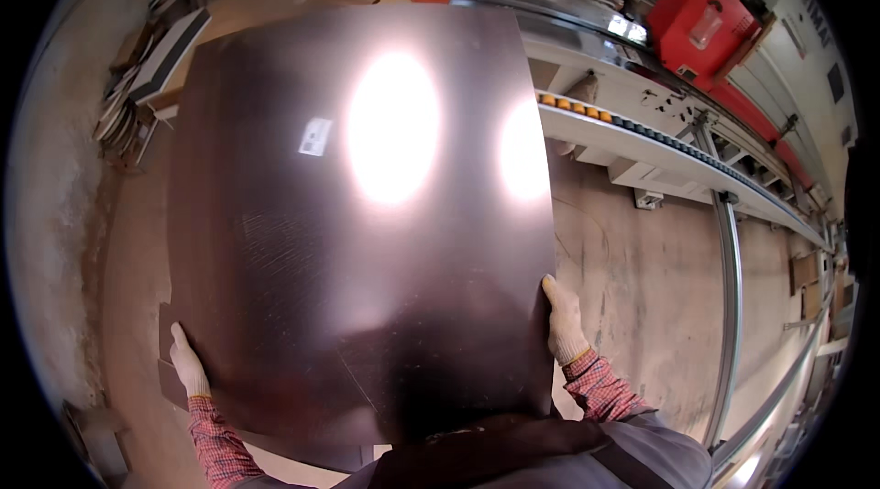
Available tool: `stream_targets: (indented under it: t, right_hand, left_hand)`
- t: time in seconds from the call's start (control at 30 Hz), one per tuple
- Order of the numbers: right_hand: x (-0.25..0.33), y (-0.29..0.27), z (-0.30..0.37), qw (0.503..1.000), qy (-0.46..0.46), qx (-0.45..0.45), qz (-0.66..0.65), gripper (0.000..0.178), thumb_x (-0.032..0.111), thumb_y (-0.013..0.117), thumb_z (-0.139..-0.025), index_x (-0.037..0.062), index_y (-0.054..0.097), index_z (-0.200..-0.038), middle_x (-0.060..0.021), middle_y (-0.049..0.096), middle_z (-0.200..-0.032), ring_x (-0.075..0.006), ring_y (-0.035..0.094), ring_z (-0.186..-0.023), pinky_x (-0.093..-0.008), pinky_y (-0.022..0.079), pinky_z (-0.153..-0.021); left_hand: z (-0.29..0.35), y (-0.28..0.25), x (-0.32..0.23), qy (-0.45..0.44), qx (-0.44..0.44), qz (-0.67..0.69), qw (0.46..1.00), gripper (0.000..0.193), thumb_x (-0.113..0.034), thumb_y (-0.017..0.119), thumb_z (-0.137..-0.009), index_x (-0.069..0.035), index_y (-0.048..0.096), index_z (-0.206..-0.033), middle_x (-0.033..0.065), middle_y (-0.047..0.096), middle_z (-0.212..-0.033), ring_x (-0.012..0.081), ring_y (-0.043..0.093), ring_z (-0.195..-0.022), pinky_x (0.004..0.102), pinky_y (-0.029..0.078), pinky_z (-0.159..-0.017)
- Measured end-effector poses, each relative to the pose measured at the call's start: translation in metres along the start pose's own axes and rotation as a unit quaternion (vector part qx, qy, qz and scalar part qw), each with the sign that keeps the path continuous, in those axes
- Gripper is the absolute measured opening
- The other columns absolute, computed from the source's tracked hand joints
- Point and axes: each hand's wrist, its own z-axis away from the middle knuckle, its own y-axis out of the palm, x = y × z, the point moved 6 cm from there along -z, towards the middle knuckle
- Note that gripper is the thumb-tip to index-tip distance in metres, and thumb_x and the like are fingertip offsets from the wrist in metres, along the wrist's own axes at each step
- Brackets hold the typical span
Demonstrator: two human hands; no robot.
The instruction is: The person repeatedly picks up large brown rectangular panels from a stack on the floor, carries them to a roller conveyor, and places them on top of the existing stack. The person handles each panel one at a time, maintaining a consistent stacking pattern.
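A large, dark, glossy panel [293, 287] fills the middle of the view, its surface scratched and reflecting bright light. A small white label [314, 136] is stuck on it. My left hand [189, 362], in a pale work glove, is closed on the panel's left edge near the lower corner. Across from it, my right hand [566, 322], gloved the same way, grips the right edge with the thumb along the rim. The fingers of both hands are mostly hidden behind the panel. Both forearms wear red checked sleeves.
To the right runs a machine with a roller rail [632, 125] and a metal frame post [729, 306]. A red machine housing [701, 31] stands behind it. Boards [165, 58] lean by the left wall. A wooden worktop [266, 8] with a yellow item lies beyond the panel.
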Motion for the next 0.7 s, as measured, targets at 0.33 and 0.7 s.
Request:
stream_targets:
  t: [0.33,0.7]
  right_hand:
    - [0.071,-0.127,-0.035,0.992,0.000,-0.130,-0.002,0.031,0.027,0.067,-0.099,-0.0022,0.072,-0.107,-0.0057,0.069,-0.099,-0.0167,0.061,-0.092,-0.0351,0.051,-0.083]
    - [0.180,-0.219,-0.103,0.993,-0.014,-0.113,0.004,0.033,0.024,0.069,-0.096,-0.0059,0.071,-0.108,-0.0075,0.071,-0.097,-0.0171,0.066,-0.087,-0.0349,0.052,-0.075]
  left_hand:
    - [0.046,0.175,-0.161,0.114,0.102,-0.031,0.988,0.081,-0.064,0.047,-0.106,0.014,0.069,-0.098,0.0145,0.069,-0.092,0.0250,0.058,-0.085,0.0431,0.047,-0.087]
    - [0.126,0.265,-0.228,0.040,0.205,0.049,0.977,0.056,-0.060,0.061,-0.101,-0.007,0.064,-0.083,-0.0024,0.049,-0.082,0.0132,0.042,-0.078,0.0336,0.041,-0.075]
